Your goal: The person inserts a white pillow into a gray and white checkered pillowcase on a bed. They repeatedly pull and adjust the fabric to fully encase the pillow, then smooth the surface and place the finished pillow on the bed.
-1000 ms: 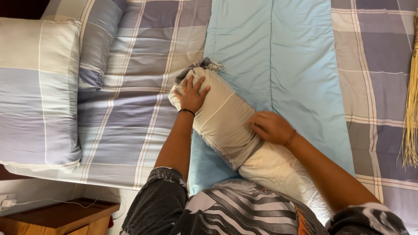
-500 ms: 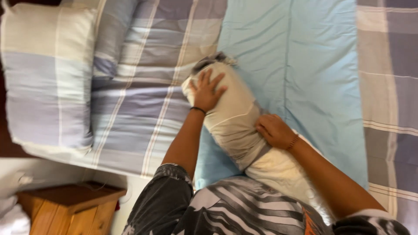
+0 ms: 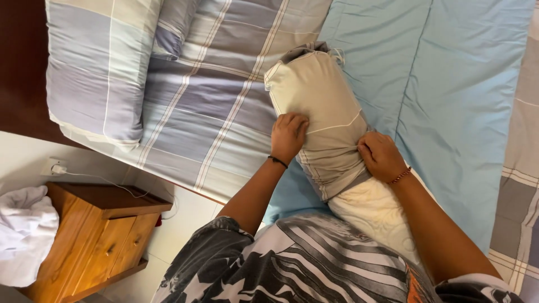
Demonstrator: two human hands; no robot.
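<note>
A long bolster pillow lies on the bed in front of me, its white end (image 3: pixel 377 213) bare near my body. A beige cover (image 3: pixel 320 106) sheathes its far part, with tie strings at the far end. My left hand (image 3: pixel 288 136) grips the cover's left side, fingers bunched into the cloth. On the opposite side my right hand (image 3: pixel 380 156) pinches the cover's open edge. Both wrists wear thin bracelets.
Under the bolster lie a light blue sheet (image 3: pixel 449 84) and a plaid grey-blue bedspread (image 3: pixel 224 95). A plaid pillow (image 3: pixel 98 67) sits at the upper left. Beside the bed stands a wooden nightstand (image 3: pixel 95 235) bearing white cloth (image 3: pixel 25 230), below a wall socket (image 3: pixel 54 167).
My left hand slid back from the bolster's far end to its middle. The right hand shifted to the cover's open edge. The view swung, showing more of the nightstand.
</note>
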